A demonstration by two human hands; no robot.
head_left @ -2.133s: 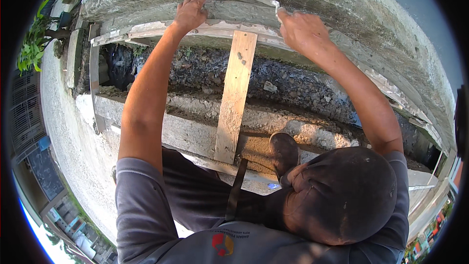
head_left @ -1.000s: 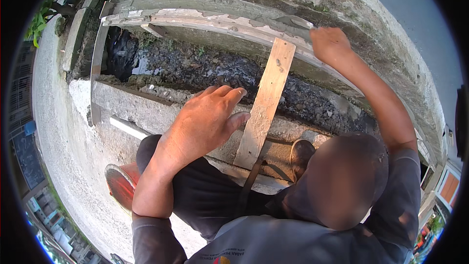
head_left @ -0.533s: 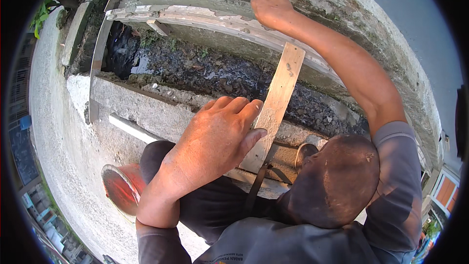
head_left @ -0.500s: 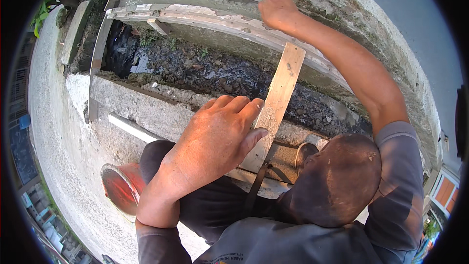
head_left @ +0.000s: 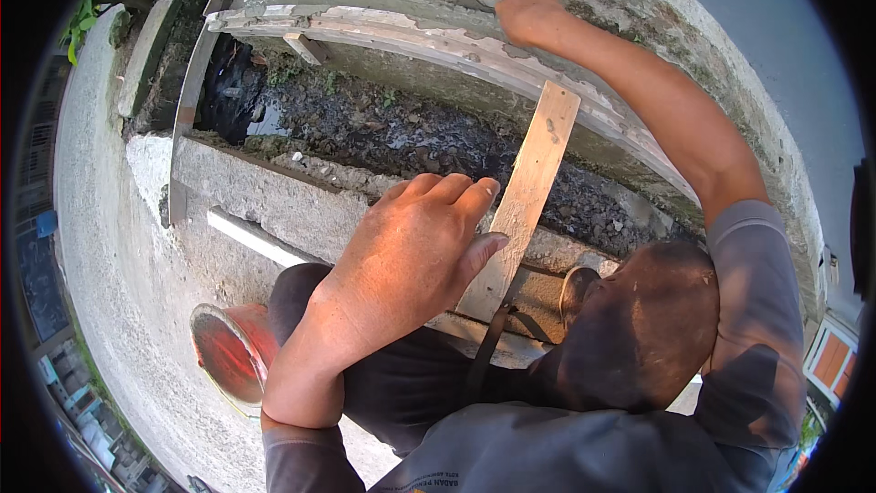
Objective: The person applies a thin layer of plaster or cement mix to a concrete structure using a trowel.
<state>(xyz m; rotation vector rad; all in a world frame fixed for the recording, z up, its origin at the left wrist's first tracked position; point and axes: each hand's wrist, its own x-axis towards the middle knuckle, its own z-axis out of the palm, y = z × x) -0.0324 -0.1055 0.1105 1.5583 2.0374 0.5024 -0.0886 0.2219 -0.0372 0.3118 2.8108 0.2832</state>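
Note:
My right hand [head_left: 532, 18] is closed around the handle of a trowel [head_left: 480, 0]. Its metal blade points left, against the strip of wet grey mortar [head_left: 392, 7] along the foot of the wall. In front of me my left hand [head_left: 412, 242] hangs with its back up, thumb apart from the slightly bent fingers, nothing visible in it. Beside its thumb a wooden plank [head_left: 545, 132] spans the ditch, its near end close to my knee. A long mortar-smeared form board [head_left: 365, 32] runs along the ditch's far side, below the mortar.
Dark water and mud lie in the ditch [head_left: 365, 123]. Another board [head_left: 187, 96] crosses it at the left. A red bucket [head_left: 228, 356] stands by my left leg, near a white strip [head_left: 251, 237] on the concrete. The mossy wall [head_left: 693, 55] rises behind the ditch.
My right hand and the trowel have shifted slightly right along the mortar; less of the blade shows. The view has moved a little. My left hand keeps nearly the same pose.

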